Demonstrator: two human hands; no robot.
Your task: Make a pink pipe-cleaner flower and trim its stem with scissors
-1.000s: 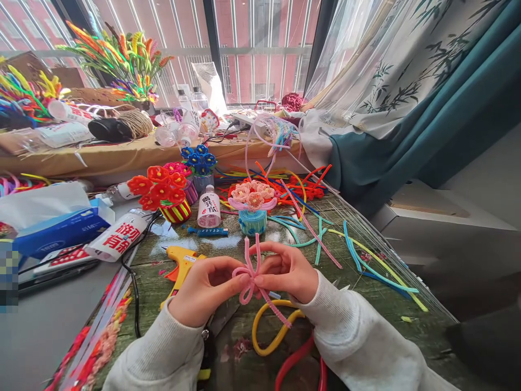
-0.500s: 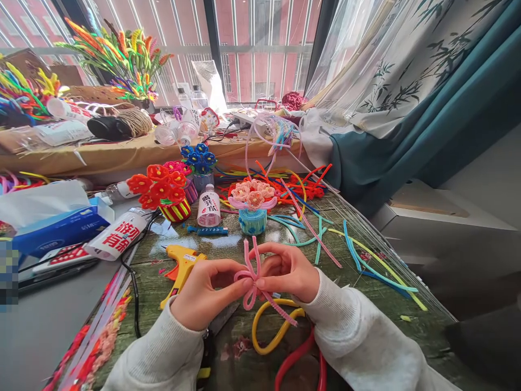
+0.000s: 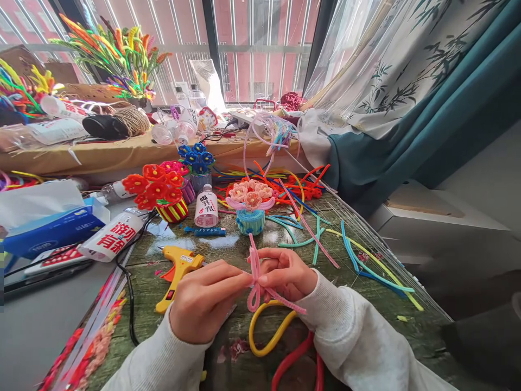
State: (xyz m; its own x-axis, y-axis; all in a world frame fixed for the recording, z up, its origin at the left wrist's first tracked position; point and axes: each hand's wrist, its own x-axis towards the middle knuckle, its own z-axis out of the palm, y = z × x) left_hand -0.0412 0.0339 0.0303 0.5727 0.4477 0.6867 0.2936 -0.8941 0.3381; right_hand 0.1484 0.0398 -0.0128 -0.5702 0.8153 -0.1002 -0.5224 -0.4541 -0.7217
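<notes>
Both hands meet low in the middle of the head view over a green table. My left hand and my right hand pinch a pink pipe cleaner at its twisted middle. Its loops stand up above my fingers and hang below them, and one loose end trails right over my right wrist. Under my hands lie a yellow pipe cleaner loop and a red one.
A yellow glue gun lies left of my hands. Behind are a pink flower pot, a red flower pot, a small bottle, scattered pipe cleaners to the right and a tissue pack at left.
My hands have turned the pink pipe cleaner, so its loops now stand more edge-on and narrower. My left hand has shifted slightly right, closer to the right.
</notes>
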